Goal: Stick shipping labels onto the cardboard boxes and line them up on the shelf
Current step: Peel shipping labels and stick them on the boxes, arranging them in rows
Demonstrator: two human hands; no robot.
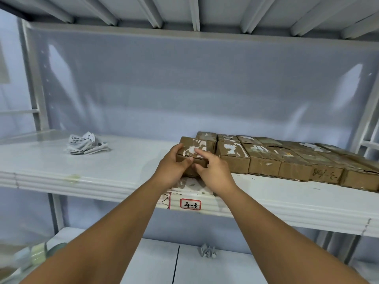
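Left hand point(171, 168) and right hand point(214, 171) grip cardboard box point(191, 149) at left end of row point(287, 160), shelf point(86, 173) open leftward

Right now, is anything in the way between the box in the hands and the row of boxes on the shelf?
Nothing visible is. The left hand and right hand grip the box at the left end of the row of boxes, nothing between. The crumpled labels lie well to the left on the shelf.

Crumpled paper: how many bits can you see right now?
2. A heap of labels on the shelf, left of the boxes; a small wad on the lower surface. Others may be hidden behind the boxes.
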